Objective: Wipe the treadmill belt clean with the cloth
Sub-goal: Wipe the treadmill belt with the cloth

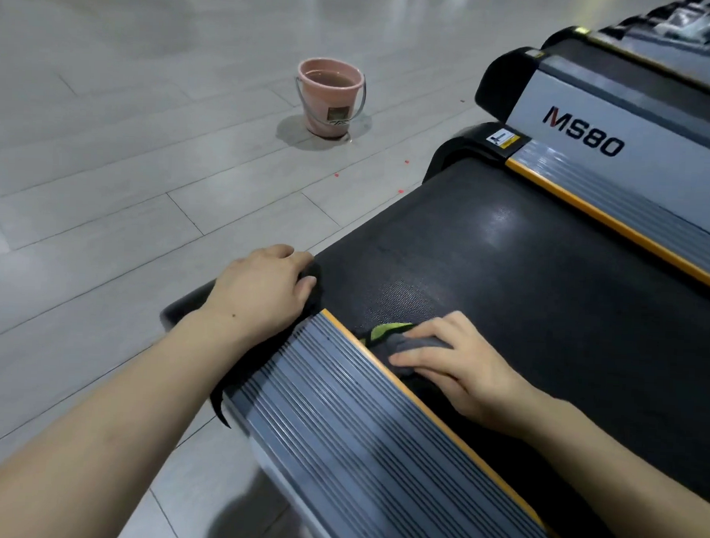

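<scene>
1. The floor of pale grey planks fills the view from 7 to 12 o'clock; a second treadmill marked MS80 stands parallel at 2 o'clock.
2. The treadmill belt, black and finely textured, has its long axis running from 5 o'clock up toward 11 o'clock, ending at the rear roller near the left hand. A dull sheen shows toward 1 o'clock, possibly damp; I cannot tell for sure.
3. The ribbed grey side rail with an orange edge lies between the two forearms, running the same way as the belt.
4. The pink bucket, holding water, sits on the floor at 11 o'clock, well apart from both hands.
5. The left hand rests on the belt's rear corner, its fingers curled over the edge as a brace.
6. The right hand presses the cloth flat on the belt just beside the rail, its fingers spread and only slightly bent over it.
7. The cloth, grey with a green edge, lies directly under the right fingers; unwiped belt likely stretches toward 2 o'clock, so the right hand is the one placed to sweep that way.
</scene>
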A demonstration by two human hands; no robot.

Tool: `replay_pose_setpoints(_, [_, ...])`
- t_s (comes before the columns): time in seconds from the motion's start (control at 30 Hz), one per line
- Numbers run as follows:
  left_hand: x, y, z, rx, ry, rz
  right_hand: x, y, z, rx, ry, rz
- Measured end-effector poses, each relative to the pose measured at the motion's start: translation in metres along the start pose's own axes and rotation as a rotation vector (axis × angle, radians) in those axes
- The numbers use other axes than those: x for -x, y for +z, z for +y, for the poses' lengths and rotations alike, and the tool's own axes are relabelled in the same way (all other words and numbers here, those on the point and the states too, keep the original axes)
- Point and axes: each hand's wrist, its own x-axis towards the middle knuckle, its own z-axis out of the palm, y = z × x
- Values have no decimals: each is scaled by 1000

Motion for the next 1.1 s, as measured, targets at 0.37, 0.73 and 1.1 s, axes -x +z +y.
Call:
replay_pose_setpoints(0.37, [9, -9, 34, -29, 40, -6, -3, 0, -4, 29, 72, 2])
replay_pose_setpoints(0.73, [15, -10, 78, -60, 86, -5, -10, 9, 15, 75, 152, 113])
replay_pose_setpoints(1.1, [17, 3, 135, -80, 241, -22, 162, -46, -30, 1, 144, -25])
